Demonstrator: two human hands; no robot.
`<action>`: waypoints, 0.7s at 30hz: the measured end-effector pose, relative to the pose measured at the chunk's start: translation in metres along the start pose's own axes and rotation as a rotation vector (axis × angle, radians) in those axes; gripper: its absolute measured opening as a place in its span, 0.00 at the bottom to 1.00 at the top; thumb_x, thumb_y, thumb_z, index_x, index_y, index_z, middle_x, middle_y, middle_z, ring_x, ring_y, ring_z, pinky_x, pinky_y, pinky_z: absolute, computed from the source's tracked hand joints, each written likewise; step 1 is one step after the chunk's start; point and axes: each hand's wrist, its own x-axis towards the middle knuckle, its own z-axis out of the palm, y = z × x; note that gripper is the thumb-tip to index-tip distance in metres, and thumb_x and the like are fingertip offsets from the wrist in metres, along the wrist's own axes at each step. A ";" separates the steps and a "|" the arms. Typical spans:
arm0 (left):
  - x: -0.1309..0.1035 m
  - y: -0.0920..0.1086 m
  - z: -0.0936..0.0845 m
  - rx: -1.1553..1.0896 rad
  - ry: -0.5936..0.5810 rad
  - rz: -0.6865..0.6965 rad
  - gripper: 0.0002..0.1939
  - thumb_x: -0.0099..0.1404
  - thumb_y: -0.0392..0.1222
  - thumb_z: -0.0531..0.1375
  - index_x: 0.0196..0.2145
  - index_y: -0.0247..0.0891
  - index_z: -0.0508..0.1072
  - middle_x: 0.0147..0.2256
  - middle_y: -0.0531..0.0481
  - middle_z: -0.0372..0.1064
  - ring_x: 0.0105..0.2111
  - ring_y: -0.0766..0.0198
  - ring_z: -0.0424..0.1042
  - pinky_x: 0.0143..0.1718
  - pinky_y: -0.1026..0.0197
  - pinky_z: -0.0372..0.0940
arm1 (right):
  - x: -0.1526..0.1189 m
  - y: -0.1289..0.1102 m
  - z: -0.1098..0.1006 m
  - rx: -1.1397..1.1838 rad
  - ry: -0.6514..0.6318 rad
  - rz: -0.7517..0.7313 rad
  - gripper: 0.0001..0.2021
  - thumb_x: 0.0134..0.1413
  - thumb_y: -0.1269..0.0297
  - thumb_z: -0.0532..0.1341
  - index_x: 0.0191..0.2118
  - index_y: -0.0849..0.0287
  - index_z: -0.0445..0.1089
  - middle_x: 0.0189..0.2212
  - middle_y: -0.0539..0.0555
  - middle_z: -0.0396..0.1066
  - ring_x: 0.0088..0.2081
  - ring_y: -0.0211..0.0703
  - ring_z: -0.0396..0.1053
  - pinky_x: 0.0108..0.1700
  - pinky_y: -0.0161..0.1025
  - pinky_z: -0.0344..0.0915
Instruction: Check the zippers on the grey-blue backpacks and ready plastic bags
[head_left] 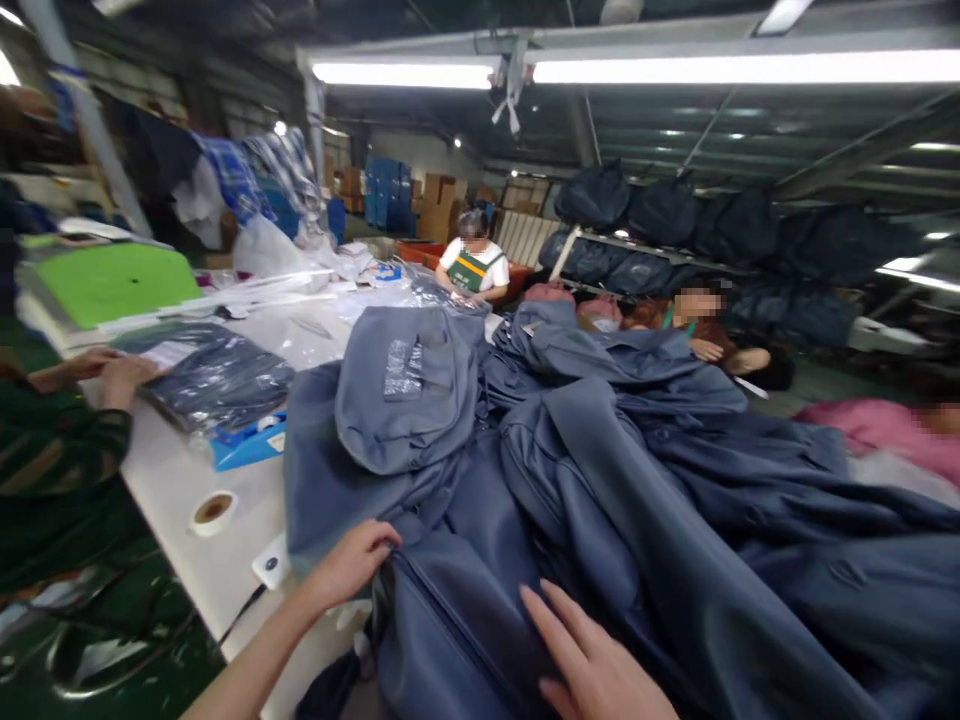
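Note:
A dark blue-grey bag (457,600) with a long zipper lies at the near edge of the table. My left hand (360,560) grips the upper left edge of this bag, its fingers curled over the fabric. My right hand (589,660) rests against the bag's right side, fingers apart and holding nothing. Just beyond them lies a flat grey-blue bag piece (409,390) with a handle and a shiny clear patch. More bags of the same fabric (622,480) are heaped to the right.
On the white table (169,480) at left are a tape roll (214,512), a blue box (247,445) and a plastic-wrapped bag (225,380). A co-worker's hands (124,378) touch that package. Other people sit beyond the heap. A green board (116,280) stands at far left.

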 end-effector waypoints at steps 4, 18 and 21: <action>-0.020 0.059 0.012 0.014 0.074 0.424 0.15 0.70 0.45 0.48 0.39 0.41 0.73 0.42 0.45 0.71 0.47 0.54 0.69 0.52 0.57 0.63 | 0.029 -0.035 -0.045 -0.023 -0.226 0.091 0.20 0.58 0.71 0.59 0.57 0.58 0.69 0.49 0.58 0.76 0.50 0.52 0.73 0.55 0.46 0.68; -0.029 0.178 0.102 0.381 -0.743 0.745 0.15 0.69 0.38 0.50 0.43 0.42 0.76 0.42 0.46 0.74 0.44 0.55 0.73 0.50 0.56 0.67 | -0.139 -0.052 -0.009 -0.336 -0.109 0.794 0.13 0.67 0.60 0.54 0.35 0.58 0.73 0.32 0.57 0.79 0.36 0.52 0.78 0.32 0.39 0.60; -0.031 0.194 0.119 0.621 -0.791 0.738 0.19 0.62 0.29 0.53 0.49 0.38 0.74 0.48 0.40 0.73 0.49 0.47 0.72 0.53 0.46 0.65 | -0.129 -0.044 0.010 -0.303 -0.015 0.903 0.08 0.65 0.60 0.57 0.40 0.58 0.71 0.34 0.57 0.79 0.37 0.54 0.78 0.32 0.40 0.61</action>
